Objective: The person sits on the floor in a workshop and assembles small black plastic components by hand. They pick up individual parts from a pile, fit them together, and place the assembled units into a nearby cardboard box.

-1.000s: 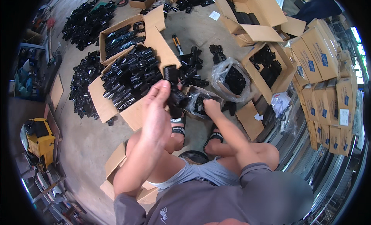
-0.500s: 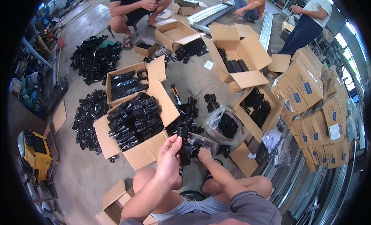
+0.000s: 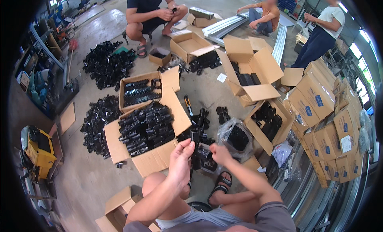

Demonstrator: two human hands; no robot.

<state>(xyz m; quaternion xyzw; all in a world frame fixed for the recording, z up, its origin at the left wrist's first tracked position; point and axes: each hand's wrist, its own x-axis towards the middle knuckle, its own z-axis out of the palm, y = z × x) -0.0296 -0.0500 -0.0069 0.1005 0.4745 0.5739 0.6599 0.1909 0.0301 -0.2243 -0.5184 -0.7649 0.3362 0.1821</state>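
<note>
Stacked cartons (image 3: pixel 327 95), to my right: dark capital letters (image 3: pixel 310 91) beside blue printed blocks (image 3: pixel 308 111), repeated on several faces.
White rectangular label (image 3: pixel 346 144), on one carton of the stack: print too small for me to read.
My right sandal (image 3: pixel 220 188): pale lettering on the dark strap (image 3: pixel 226 179), too small to make out.

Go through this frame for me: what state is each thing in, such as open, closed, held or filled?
Glossy black tubular fitting: held in the bare left hand
Bare right hand: fingers curled; contents unclear
Brown cardboard box at centre-left: open, heaped with black fittings
Clear plastic bag: open, black parts inside
Brown cardboard box right of the bag: open, black pieces inside
Stacked brown cardboard cartons: closed
</note>
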